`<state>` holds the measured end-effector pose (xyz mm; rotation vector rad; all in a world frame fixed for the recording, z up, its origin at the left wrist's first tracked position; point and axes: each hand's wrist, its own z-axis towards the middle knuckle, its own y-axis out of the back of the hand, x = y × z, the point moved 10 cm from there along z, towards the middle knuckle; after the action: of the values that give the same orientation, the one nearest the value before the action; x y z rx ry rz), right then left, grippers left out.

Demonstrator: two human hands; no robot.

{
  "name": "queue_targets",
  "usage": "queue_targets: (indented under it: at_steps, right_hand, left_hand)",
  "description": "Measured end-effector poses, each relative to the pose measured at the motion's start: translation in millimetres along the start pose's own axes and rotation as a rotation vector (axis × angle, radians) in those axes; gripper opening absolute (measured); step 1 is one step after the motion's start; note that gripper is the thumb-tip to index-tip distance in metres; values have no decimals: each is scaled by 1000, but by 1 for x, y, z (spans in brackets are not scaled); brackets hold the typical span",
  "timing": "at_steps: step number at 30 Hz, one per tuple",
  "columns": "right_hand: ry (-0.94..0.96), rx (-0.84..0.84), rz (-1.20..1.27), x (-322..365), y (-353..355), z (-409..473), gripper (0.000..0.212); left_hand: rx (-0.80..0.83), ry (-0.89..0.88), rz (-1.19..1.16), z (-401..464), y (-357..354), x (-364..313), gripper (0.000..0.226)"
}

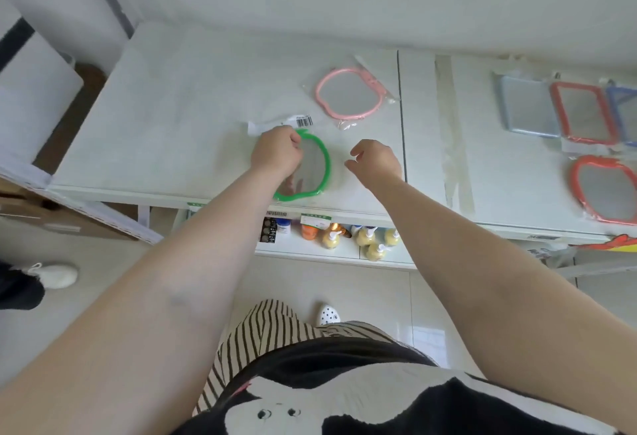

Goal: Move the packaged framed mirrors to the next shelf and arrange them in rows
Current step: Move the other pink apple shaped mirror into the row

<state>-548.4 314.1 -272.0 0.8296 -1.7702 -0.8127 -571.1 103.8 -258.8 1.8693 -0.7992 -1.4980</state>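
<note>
A green apple-shaped framed mirror (315, 169) in a clear bag lies near the front edge of the left white shelf (165, 117). My left hand (277, 150) rests on its left side, fingers curled on the packaging. My right hand (374, 160) hovers just right of it, fingers loosely apart, holding nothing. A pink framed mirror (348, 95) in its bag lies further back on the same shelf. On the right shelf (482, 166) lie a pale blue rectangular mirror (529, 107), a red rectangular one (582, 114), a blue one (625, 107) at the edge, and a red apple-shaped one (606, 190).
A seam (401, 117) divides the two shelves. Below the left shelf, a lower shelf holds several pump bottles (365, 236) and small goods. A cardboard box (51, 217) stands at the left. Another person's white shoe (57, 274) is on the tiled floor.
</note>
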Motion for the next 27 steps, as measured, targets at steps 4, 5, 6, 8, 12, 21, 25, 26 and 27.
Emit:
queue_targets:
  at_steps: [4,5,6,8,12,21,25,26,27]
  right_hand:
    - [-102,-37,14,-11,10,16,30]
    - [-127,-52,23,-14,13,20,31]
    - [-150,-71,31,-16,17,24,31]
    - [-211,-109,58,-22,23,29,32]
    - [-352,-187,140,-34,28,33,32]
    - [-507,-277,332,-36,7,63,35]
    - [-518,-304,399,-34,-4,83,31]
    - [-522,-320,412,-34,-5,87,20]
    - [-527,-340,437,-35,-6,91,20]
  left_hand:
    - [44,-29,-20,37,-5,-15,28]
    - [56,-50,-11,48,-5,-22,27]
    - [69,-74,0,58,-6,-28,28]
    - [117,-118,16,76,-10,-40,31]
    - [197,-214,71,102,-19,-57,30]
    - [337,-296,301,153,-36,-66,37]
    - [393,-234,267,173,-53,-55,45]
    - [386,-213,249,177,-55,-53,48]
    - [370,-203,244,182,-57,-51,51]
